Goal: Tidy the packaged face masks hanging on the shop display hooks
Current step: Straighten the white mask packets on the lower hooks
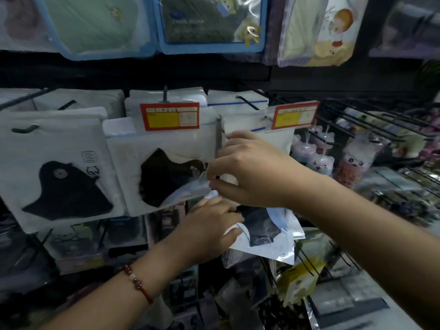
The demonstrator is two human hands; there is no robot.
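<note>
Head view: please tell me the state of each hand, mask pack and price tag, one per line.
Right hand: pinching the corner of a hanging pack.
Left hand: gripping a loose pack.
Loose pack: off its hook, tilted.
Middle mask pack: hanging, lower corner lifted.
Left mask pack: hanging, tilted.
Price tags: clipped on hooks.

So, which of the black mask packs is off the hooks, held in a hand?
The lowest pack, under the right hand: the left hand grips it, tilted, while the other two hang upright on hooks further left.

Both forearms bare, no sleeves showing; a red-brown beaded bracelet (138, 283) with one pale bead circles the left wrist.
</note>
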